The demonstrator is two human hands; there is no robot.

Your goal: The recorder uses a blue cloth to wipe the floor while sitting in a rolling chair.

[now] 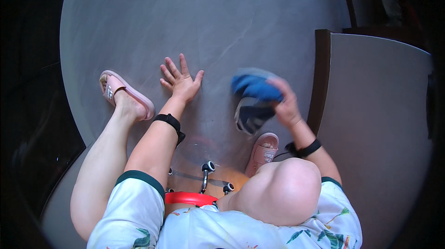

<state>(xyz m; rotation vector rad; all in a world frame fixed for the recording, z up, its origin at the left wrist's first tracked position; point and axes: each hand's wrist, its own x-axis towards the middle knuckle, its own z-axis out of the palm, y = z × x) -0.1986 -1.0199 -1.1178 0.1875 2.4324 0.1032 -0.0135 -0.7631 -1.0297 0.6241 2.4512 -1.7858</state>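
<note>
My right hand (287, 104) grips a blue and dark cloth item (257, 85) with a pale edge. Motion blurs the item, so its exact kind cannot be told. A darker, pale-trimmed part (254, 114) hangs below the blue part, over the floor. My left hand (182, 84) is empty, back side up, with its fingers spread. Whether it touches the grey floor (208, 16) cannot be told. Black bands circle both my forearms.
Below me is a red-seated stool (189, 198) on casters (208, 166). Pink slippers are on my feet, the left one (128, 92) farther out. To the right stands a grey panel (375, 110) with a brown edge (320, 75); a dark glossy surface (31, 85) lies left.
</note>
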